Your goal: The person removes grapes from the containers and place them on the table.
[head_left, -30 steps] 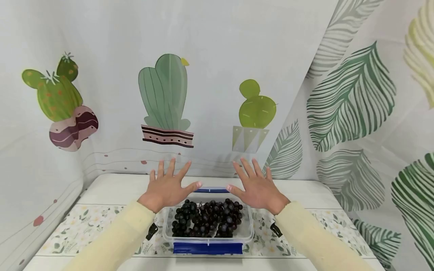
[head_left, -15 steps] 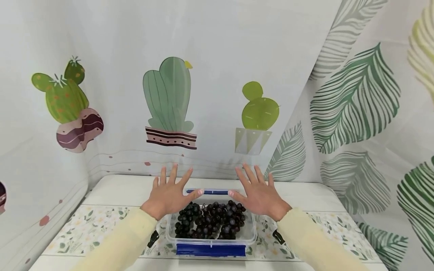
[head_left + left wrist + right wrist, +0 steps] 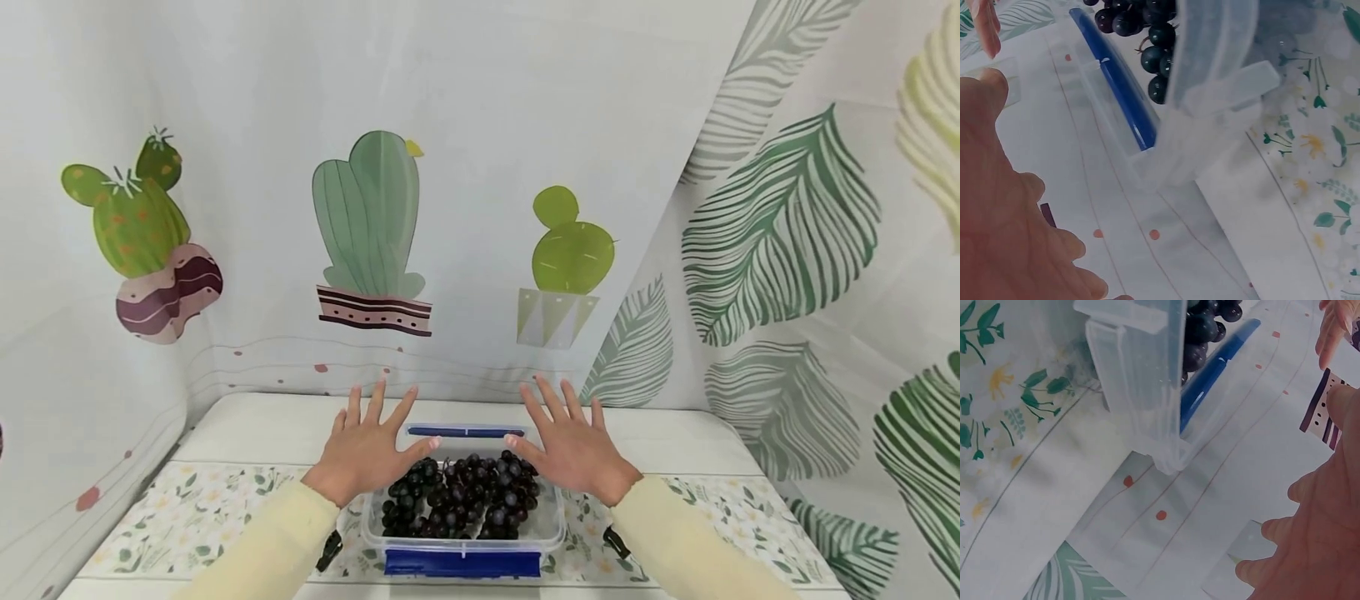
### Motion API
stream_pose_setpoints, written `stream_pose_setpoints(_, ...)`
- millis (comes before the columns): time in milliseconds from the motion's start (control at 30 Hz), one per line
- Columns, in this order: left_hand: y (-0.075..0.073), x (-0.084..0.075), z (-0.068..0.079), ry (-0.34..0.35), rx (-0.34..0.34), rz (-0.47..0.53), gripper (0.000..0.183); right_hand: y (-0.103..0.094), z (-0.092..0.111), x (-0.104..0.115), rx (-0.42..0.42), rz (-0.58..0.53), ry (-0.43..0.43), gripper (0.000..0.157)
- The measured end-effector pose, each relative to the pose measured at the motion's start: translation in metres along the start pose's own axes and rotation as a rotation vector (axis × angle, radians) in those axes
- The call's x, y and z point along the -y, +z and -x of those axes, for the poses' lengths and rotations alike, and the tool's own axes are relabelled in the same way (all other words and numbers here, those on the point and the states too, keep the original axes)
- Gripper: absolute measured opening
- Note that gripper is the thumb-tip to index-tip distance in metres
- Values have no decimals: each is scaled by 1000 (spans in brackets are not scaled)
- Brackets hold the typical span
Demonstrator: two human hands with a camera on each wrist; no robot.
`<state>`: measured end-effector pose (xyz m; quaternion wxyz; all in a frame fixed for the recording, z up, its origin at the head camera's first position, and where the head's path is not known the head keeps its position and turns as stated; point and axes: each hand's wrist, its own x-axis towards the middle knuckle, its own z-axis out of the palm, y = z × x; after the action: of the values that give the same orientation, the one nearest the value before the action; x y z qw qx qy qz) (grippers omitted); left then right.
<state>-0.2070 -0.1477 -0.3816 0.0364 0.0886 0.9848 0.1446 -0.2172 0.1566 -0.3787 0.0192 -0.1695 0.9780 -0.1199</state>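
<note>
While head view shows spread hands, grapes, wrist views add palms.

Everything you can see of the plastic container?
The container is a clear, rectangular box, seemingly plastic, with a near blue flap and far blue strip on its long sides. It stands upright on the tabletop and holds dark grapes; I can't tell whether a clear lid covers them. The left hand and right hand are spread close to it, with gaps in the wrist views.
</note>
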Motion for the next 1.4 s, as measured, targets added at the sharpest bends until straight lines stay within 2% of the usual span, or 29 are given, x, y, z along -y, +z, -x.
stream_pose_setpoints(333,13,15,2,2,1,15,91,10,1,-1,-4,-6,-8,79)
stream_pose_setpoints(1100,30,31,9,-12,39,65,93,35,2,-5,33,-57,29,81)
stream_pose_setpoints(1400,35,38,10,-37,67,107,94,37,4,-5,59,-76,43,83)
